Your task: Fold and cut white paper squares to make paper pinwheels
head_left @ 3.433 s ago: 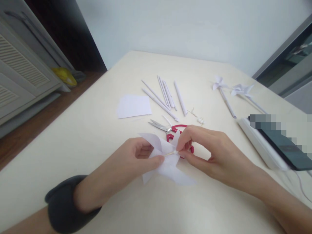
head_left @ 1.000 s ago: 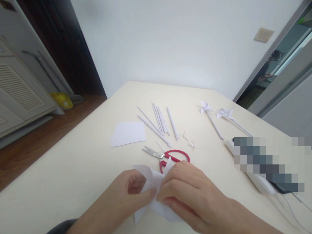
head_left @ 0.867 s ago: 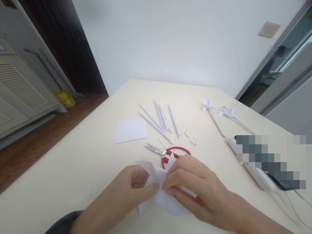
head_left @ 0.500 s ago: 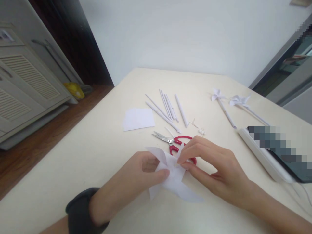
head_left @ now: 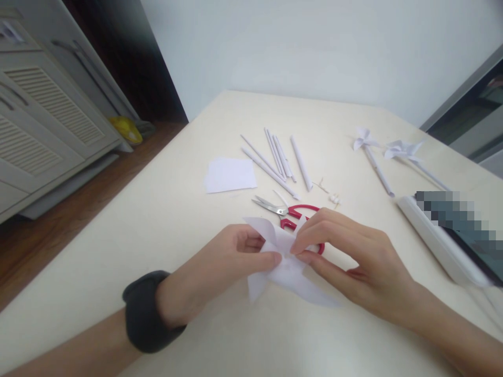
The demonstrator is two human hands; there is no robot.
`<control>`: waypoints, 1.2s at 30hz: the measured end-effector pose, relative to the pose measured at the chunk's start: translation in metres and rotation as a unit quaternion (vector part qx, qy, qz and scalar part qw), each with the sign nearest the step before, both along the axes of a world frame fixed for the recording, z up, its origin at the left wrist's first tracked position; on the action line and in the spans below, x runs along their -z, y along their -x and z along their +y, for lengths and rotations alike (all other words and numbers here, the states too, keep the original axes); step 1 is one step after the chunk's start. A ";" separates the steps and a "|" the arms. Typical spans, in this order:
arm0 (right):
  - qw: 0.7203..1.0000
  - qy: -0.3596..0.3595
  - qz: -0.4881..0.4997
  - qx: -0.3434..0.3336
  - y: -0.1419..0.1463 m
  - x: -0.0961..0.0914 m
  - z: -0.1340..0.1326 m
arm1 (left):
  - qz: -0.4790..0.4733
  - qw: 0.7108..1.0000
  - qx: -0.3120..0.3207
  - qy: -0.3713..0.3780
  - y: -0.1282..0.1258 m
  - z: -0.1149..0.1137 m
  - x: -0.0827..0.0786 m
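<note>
My left hand point(head_left: 220, 267) pinches the middle of a white paper pinwheel head point(head_left: 288, 275) between thumb and fingers, just above the cream table point(head_left: 157, 230). From the right, my right hand point(head_left: 353, 251) closes its fingertips on the same centre. The folded paper blades stick out above and below both hands. A dark band circles my left wrist. Red-handled scissors point(head_left: 293, 212) lie on the table right behind my fingers, partly hidden by them.
Several rolled white paper sticks point(head_left: 277, 159) lie farther back, next to a flat white paper square point(head_left: 230, 174). Two finished paper pinwheels point(head_left: 387, 154) rest at the far right. Small pins point(head_left: 334, 199) lie near the scissors. A white device point(head_left: 440, 243) sits at the right edge.
The small stick seen at the pinwheel's centre 3.4 s ago is now hidden by my fingers. My view tilted up, then back down; both hands kept hold of the paper.
</note>
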State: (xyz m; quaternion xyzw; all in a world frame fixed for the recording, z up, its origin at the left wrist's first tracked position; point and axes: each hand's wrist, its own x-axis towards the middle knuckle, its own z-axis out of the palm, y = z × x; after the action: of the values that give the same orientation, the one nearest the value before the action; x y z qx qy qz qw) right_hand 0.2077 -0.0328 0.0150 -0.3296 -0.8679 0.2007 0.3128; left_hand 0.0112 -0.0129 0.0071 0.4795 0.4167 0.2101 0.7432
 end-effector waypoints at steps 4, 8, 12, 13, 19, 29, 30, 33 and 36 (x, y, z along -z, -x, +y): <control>1.000 -0.021 -0.004 0.000 0.000 0.000 0.000 | -0.009 1.000 0.003 -0.001 0.001 0.000 0.001; 1.000 -0.027 -0.010 -0.001 0.001 0.000 0.001 | 0.016 1.000 -0.007 -0.011 0.000 -0.002 0.002; 0.999 -0.030 -0.022 -0.005 0.001 0.001 0.000 | 0.018 1.000 0.002 -0.017 -0.001 -0.004 0.002; 0.999 -0.032 -0.026 -0.004 0.001 0.001 0.000 | 0.016 1.000 0.008 -0.018 -0.001 -0.004 0.002; 0.997 -0.060 -0.052 -0.006 0.001 0.000 -0.001 | 0.021 0.999 -0.009 -0.043 -0.001 -0.005 0.004; 0.991 -0.099 -0.085 -0.011 0.003 -0.001 0.000 | -0.016 0.999 0.000 -0.035 0.001 -0.005 0.008; 0.990 -0.110 -0.091 -0.011 0.004 -0.001 -0.001 | -0.012 0.999 0.002 -0.035 0.001 -0.005 0.007; 0.984 -0.140 -0.107 -0.012 0.004 -0.002 -0.001 | 0.002 0.999 0.005 -0.035 0.001 -0.006 0.005; 0.981 -0.156 -0.114 -0.018 0.003 -0.001 -0.002 | 0.016 0.999 -0.012 -0.042 -0.001 -0.006 0.003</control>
State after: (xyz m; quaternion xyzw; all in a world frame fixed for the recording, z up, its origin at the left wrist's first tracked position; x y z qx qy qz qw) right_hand 0.2049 -0.0343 0.0158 -0.2822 -0.9243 0.0296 0.2553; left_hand 0.0125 -0.0189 0.0045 0.5086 0.4253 0.2286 0.7129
